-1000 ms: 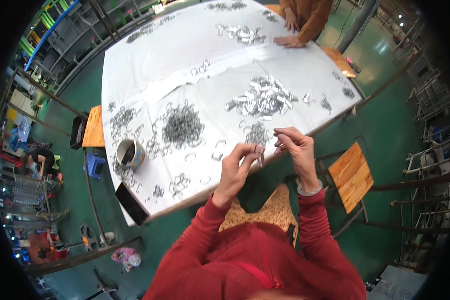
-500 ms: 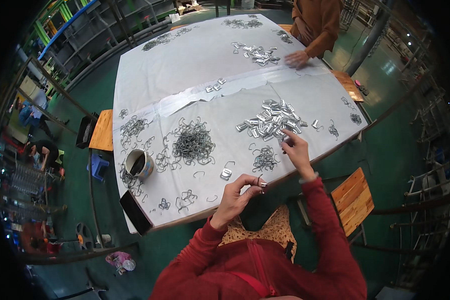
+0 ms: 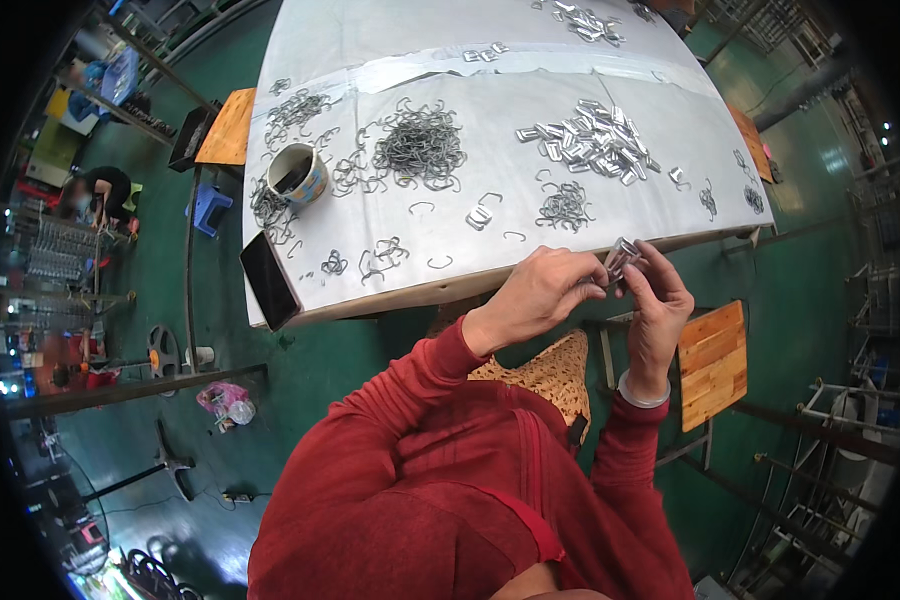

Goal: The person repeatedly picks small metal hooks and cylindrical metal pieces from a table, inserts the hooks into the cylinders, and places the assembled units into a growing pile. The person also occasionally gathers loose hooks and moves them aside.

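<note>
My left hand (image 3: 540, 293) and my right hand (image 3: 655, 300) meet just in front of the table's near edge, both pinching a small silvery metal clip (image 3: 620, 258) between the fingertips. On the white-covered table (image 3: 390, 40) beyond them lie a pile of bent wire hooks (image 3: 420, 145), a heap of flat metal clips (image 3: 590, 140) and a small cluster of wire pieces (image 3: 567, 207). Loose hooks lie scattered near the front edge.
A cup (image 3: 297, 172) stands at the table's left side, and a dark phone (image 3: 269, 280) lies at its near left corner. Wooden stools (image 3: 714, 362) (image 3: 228, 128) stand right and left. A person (image 3: 95, 190) crouches on the green floor far left.
My hands have drawn back from the table toward me and come together on the clip. The view has tilted down, so the other worker at the far end is out of sight.
</note>
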Tool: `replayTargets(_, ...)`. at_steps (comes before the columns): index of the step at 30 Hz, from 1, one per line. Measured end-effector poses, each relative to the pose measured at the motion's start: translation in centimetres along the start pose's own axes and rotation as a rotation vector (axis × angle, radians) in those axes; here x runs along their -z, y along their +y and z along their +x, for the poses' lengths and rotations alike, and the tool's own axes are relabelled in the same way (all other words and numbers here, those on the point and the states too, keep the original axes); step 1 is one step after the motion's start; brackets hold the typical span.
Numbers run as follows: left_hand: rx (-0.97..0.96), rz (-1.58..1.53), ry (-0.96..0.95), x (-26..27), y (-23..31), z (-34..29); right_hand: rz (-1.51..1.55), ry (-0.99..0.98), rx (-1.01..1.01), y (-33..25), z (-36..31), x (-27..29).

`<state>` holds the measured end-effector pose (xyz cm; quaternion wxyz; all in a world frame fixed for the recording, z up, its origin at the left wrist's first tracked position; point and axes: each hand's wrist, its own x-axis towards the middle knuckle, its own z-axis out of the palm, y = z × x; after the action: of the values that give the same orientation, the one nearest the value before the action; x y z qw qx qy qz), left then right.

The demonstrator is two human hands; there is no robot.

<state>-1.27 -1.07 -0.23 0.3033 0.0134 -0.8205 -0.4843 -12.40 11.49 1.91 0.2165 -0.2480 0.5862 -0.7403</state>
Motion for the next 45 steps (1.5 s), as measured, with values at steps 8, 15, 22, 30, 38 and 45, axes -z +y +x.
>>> replayTargets(8,0.037,0.064,0.0,0.5,-0.7,-0.7,0.299,0.053,-0.234,1.8,0.3,-0.2)
replayTargets(15,0.125,0.07,0.029,0.5,-2.6,-1.3,0.098,0.094,-0.081,2.7,0.2,-1.8)
replayTargets(22,0.275,-0.058,0.465,3.7,-5.9,-0.5,0.207,0.11,-0.019,1.9,0.7,-1.8)
replayTargets(30,0.338,0.955,-0.068,6.2,-14.8,-0.2,0.204,0.106,-0.008,0.9,0.4,-0.4)
replayTargets(38,0.312,0.115,0.124,5.0,-6.8,1.8,0.012,0.059,-0.056,0.6,-2.3,0.7)
replayTargets(45,0.09,-0.206,0.008,0.6,2.6,0.9,0.068,0.102,-0.043,1.0,-3.5,0.6)
